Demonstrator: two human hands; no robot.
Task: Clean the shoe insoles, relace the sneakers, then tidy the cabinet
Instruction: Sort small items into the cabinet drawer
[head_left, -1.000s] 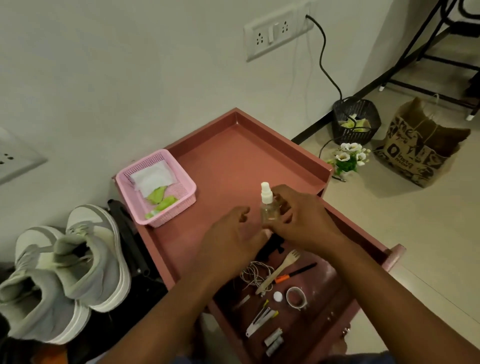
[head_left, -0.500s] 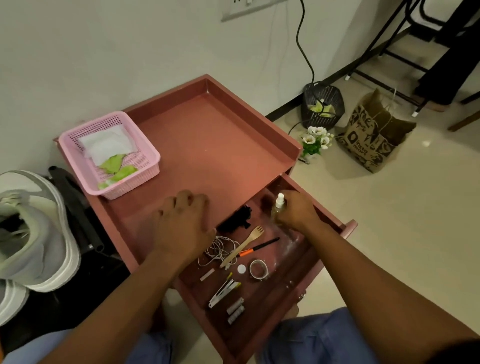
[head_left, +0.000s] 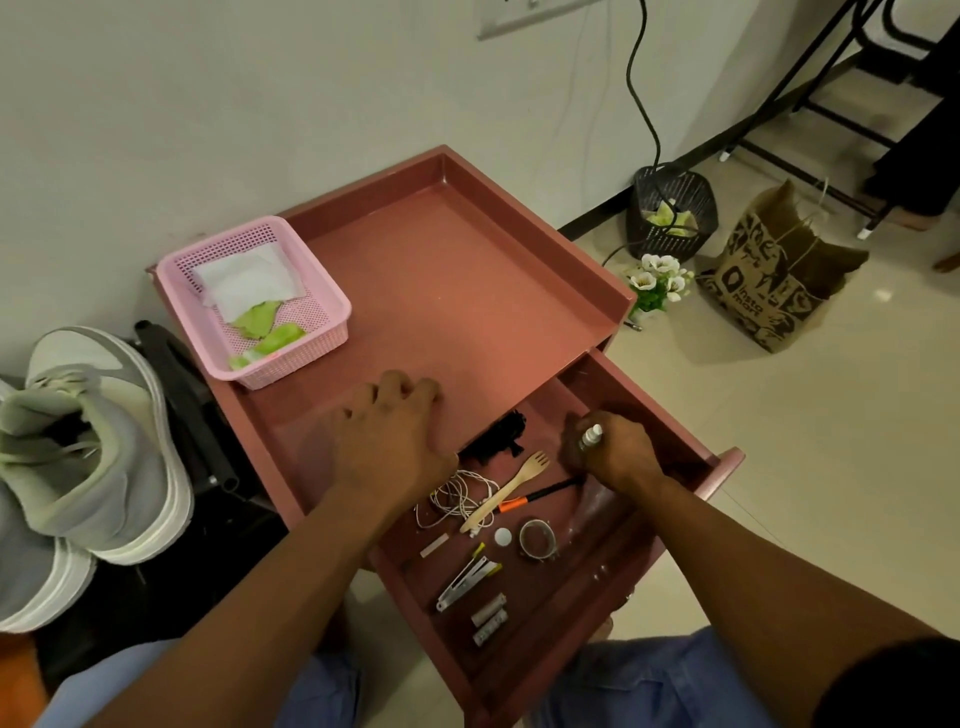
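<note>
In the open drawer (head_left: 597, 395), right hand (head_left: 615, 452) seemingly grips spray bottle (head_left: 591, 436)

Paper bag (head_left: 774, 275), black bin (head_left: 672, 218) and flowers (head_left: 658, 275) on floor

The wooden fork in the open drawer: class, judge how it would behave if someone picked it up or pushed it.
The wooden fork looks thin and rigid, so it would probably lift stiffly and feel light. It lies flat, so a push would likely slide it, not roll it. Its handle end rests against the tangled white cord, which might drag along.
</note>
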